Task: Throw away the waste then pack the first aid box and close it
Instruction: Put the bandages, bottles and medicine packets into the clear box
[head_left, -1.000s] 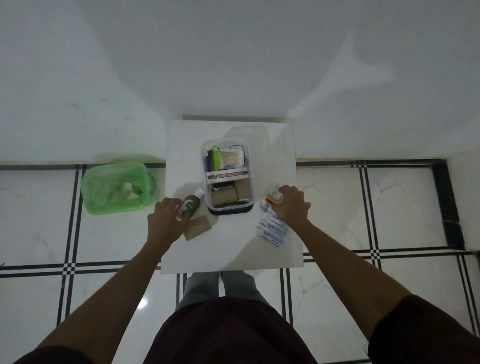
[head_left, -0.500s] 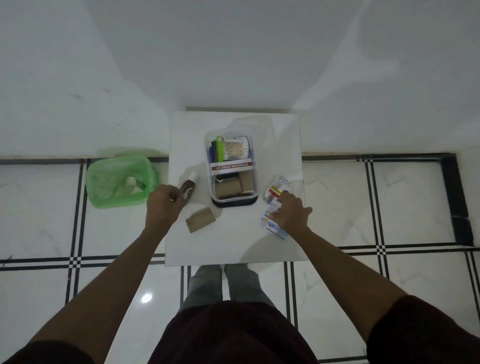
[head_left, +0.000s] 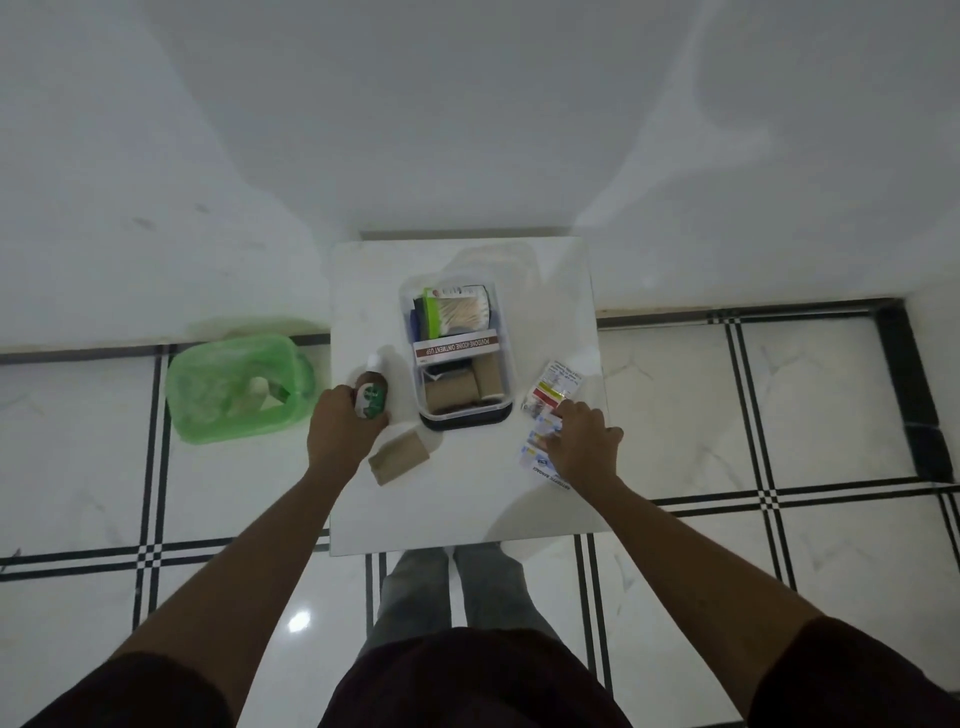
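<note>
White marble floor tiles (head_left: 779, 405) with thin black double lines are seen all around, with a small square white tabletop (head_left: 467, 499) pushed up against a plain white wall (head_left: 467, 130). At the middle of the tabletop sits the clear plastic first aid box (head_left: 460, 358), lid off, so it's still open. Packed inside are a bundle of cotton swabs (head_left: 465, 312) at the far end, a white-and-brown povidone-iodine ointment carton (head_left: 456, 347) laid across the middle, and tan rolled bandages (head_left: 462, 391) at the near end.

Just left of the box, a small bottle with a green label and white cap (head_left: 372, 392) is wrapped by the left hand (head_left: 340, 426), so that grip is closed on the bottle, which looks tilted with its cap pointing away. Right beside that hand, a flat brown cardboard piece (head_left: 397, 458) is lying loose on the tabletop.

On the right side, a strip of blue-and-white adhesive bandage packets (head_left: 537, 452) is pressed under the right hand (head_left: 584, 441); fingers are curled down on it, but whether it's actually pinched can't be told. A small printed sachet with red and yellow bands (head_left: 553, 387) is lying just beyond those fingertips.

On the floor to the left, a bin lined with a green plastic bag (head_left: 236, 387) is seen, with some pale scraps inside.
</note>
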